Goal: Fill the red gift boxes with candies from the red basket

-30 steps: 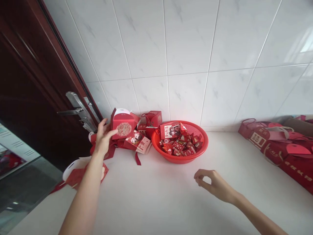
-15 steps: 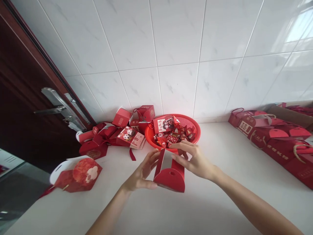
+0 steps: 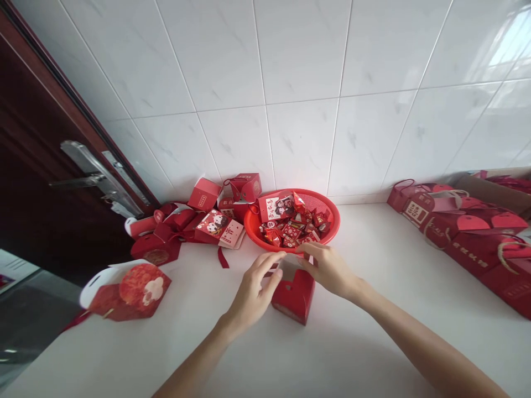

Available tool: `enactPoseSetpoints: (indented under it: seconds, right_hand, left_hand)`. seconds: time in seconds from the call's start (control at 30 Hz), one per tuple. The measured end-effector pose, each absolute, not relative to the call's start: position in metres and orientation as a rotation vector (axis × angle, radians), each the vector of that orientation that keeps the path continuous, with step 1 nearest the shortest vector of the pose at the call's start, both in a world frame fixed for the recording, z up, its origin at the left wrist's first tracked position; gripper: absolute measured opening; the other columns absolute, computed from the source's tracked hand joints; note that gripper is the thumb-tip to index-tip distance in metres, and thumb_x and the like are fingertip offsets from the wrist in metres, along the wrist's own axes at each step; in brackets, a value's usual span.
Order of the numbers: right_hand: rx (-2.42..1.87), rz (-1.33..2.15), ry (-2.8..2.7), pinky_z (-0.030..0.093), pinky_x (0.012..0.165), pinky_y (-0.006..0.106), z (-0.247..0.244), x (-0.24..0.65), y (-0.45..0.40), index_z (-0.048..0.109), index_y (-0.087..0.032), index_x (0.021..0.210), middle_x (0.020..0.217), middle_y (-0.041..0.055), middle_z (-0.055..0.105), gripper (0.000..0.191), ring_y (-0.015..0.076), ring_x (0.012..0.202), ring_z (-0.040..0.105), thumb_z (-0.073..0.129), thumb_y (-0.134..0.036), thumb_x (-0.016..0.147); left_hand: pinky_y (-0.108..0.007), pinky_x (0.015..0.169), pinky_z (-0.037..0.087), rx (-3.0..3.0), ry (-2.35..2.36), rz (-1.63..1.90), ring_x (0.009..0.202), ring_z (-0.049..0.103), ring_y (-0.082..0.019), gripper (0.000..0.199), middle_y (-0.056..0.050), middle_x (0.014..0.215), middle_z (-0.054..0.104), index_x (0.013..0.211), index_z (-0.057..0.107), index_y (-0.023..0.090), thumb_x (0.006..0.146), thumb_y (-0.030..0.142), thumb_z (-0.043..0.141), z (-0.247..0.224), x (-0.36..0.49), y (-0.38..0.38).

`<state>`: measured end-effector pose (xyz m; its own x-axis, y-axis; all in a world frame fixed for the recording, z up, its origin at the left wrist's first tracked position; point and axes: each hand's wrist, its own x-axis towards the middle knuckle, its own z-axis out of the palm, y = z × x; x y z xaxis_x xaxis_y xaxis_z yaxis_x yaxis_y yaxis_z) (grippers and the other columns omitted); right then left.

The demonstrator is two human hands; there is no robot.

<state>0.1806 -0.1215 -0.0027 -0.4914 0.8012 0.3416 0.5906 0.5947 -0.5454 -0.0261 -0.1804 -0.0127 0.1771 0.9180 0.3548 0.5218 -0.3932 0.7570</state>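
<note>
A small red gift box (image 3: 292, 297) stands on the white counter in front of me, its top partly open and the pale inside of a flap showing. My left hand (image 3: 251, 290) holds its upper left side, thumb and fingers closed about a flap. On the far right edge of the top, the bent fingers of my right hand (image 3: 332, 270) grip the box; some fingertips are hidden. Just behind stands a red plastic basket (image 3: 334, 218) with red-wrapped sweets (image 3: 292, 231) and a printed red box (image 3: 277, 208) in it.
Several red boxes (image 3: 205, 193) lie piled left of the basket. A hexagonal red box (image 3: 133, 292) sits at the counter's left end, near a dark door (image 3: 37, 143). Rows of red boxes (image 3: 477, 249) and a cardboard carton (image 3: 477, 188) stand at right. Behind is a tiled wall (image 3: 302, 143).
The box has gone from tilted to standing on the counter. My left hand has moved from its lower left side up to the flaps; my right hand stays at the top right.
</note>
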Motion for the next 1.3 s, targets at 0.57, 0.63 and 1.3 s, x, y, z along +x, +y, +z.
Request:
enactPoseSetpoints:
  seconds: [0.57,0.63,1.3]
  right_hand:
    - [-0.891,0.213,-2.66,0.03,0.057,0.027,0.008,0.176,-0.149,0.064,-0.018,0.092,0.081,0.0033,0.061,0.018,0.0146,0.065,0.054,0.049,-0.023,0.1]
    - [-0.883,0.304,-2.637,0.031,0.058,0.027,0.01,0.18,-0.148,0.066,-0.019,0.088,0.08,0.0026,0.057,0.023,0.0132,0.063,0.051,0.05,-0.029,0.101]
    - [-1.0,0.609,-2.689,0.036,0.057,0.026,0.015,0.187,-0.147,0.068,-0.02,0.084,0.078,0.0003,0.048,0.021,0.0104,0.057,0.043,0.059,-0.035,0.096]
  left_hand:
    - [-0.039,0.107,0.048,1.906,1.443,0.745,0.12,0.063,-0.027,0.044,-0.01,0.125,0.068,0.119,0.07,0.019,0.076,0.019,0.062,-0.004,-0.034,-0.164]
    - [-0.039,0.11,0.045,1.821,1.45,0.686,0.126,0.059,-0.029,0.05,-0.01,0.132,0.066,0.123,0.068,0.019,0.074,0.019,0.063,0.001,-0.037,-0.165]
    - [-0.044,0.107,0.045,1.934,1.379,0.226,0.134,0.048,-0.038,0.114,-0.013,0.143,0.052,0.157,0.034,0.027,0.058,0.046,0.088,0.011,-0.047,-0.179]
